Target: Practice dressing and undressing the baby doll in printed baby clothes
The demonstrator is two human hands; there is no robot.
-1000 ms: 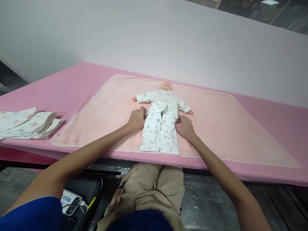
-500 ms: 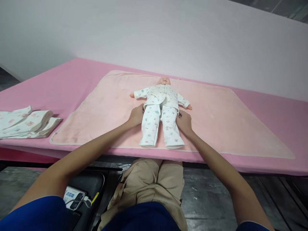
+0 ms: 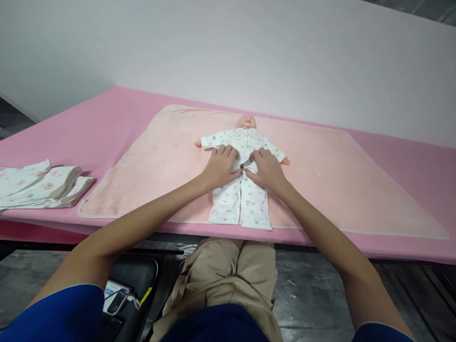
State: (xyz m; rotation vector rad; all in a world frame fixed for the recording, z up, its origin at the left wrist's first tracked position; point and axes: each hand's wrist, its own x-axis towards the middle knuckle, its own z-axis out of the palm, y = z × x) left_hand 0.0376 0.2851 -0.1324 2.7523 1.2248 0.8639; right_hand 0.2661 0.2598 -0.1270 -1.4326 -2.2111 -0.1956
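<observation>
Peach blanket (image 3: pixel 320 175), one doll (image 3: pixel 245 137); left hand (image 3: pixel 221 166) and right hand (image 3: pixel 267 168) on its waist.

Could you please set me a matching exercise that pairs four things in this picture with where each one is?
1 doll
2 folded clothes
3 blanket
4 left hand

A spread over the pink table
B lying face up on the blanket
C stacked left of the blanket
D resting on the doll's waist

Pairs: 1-B, 2-C, 3-A, 4-D.
</observation>
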